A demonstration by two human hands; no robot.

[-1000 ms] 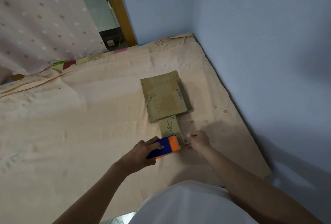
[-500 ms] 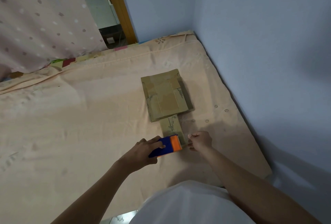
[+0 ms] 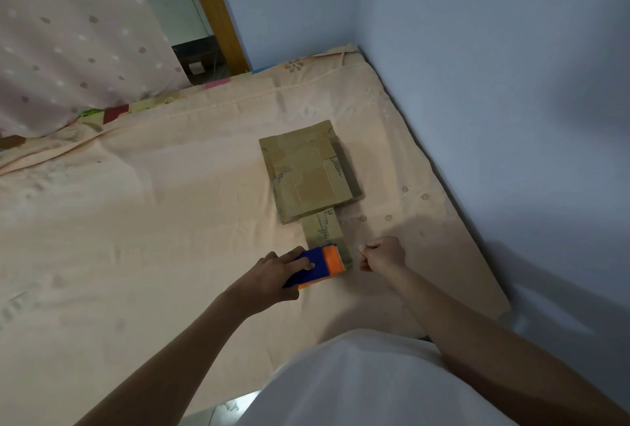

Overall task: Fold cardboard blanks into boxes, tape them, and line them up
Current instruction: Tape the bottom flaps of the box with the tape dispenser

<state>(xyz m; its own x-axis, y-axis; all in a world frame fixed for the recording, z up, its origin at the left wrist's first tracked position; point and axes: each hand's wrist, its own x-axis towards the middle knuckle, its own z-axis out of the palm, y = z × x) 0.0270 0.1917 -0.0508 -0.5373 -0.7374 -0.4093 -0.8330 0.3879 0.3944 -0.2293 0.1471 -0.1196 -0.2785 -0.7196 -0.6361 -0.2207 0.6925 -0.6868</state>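
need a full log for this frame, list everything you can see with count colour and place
flat cardboard stack: count unclear, brown, middle of the bed near the wall
small folded cardboard piece: 1, brown, just in front of the stack, its near end under the tape dispenser
tape dispenser: 1, blue and orange, on the near end of the small piece
bed sheet: 1, peach, covers the bed
curtain: 1, pink with spots, upper left
door frame: 1, wood brown, top centre
wall: pale blue, right and back
white shirt: 1, bottom centre
left hand: 1, grips the tape dispenser
right hand: 1, fingers curled, right of the small piece; whether it pinches tape is too small to tell
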